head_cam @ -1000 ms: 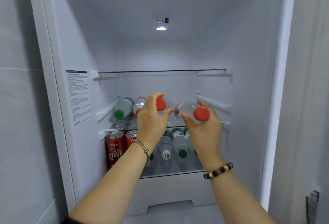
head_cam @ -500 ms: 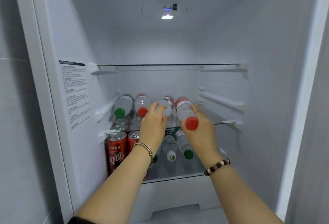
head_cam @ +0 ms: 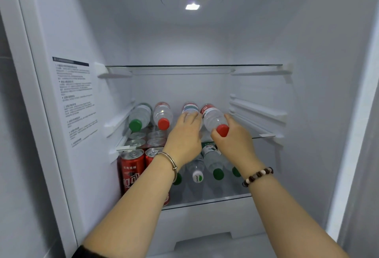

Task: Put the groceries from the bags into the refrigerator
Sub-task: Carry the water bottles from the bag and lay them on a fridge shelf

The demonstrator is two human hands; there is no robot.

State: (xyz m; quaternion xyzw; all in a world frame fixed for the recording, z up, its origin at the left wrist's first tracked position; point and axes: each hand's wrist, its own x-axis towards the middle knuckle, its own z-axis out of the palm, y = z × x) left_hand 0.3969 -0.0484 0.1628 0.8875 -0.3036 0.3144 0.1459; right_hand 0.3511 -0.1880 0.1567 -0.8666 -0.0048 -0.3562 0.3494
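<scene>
The left hand [head_cam: 184, 134] has carried a clear plastic bottle [head_cam: 190, 108] from mid-air onto the middle glass shelf [head_cam: 264, 135] of the white refrigerator [head_cam: 307, 52] and curls over its neck; the right hand [head_cam: 235, 140] grips the red-capped clear plastic bottle [head_cam: 213, 119], now lying just beside it

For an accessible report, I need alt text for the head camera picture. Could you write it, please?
In an open fridge, the left hand grips a bottle and the right hand a red-capped bottle, both lying on the middle shelf beside two others. Red cans and green-capped bottles sit on the shelf below.
</scene>
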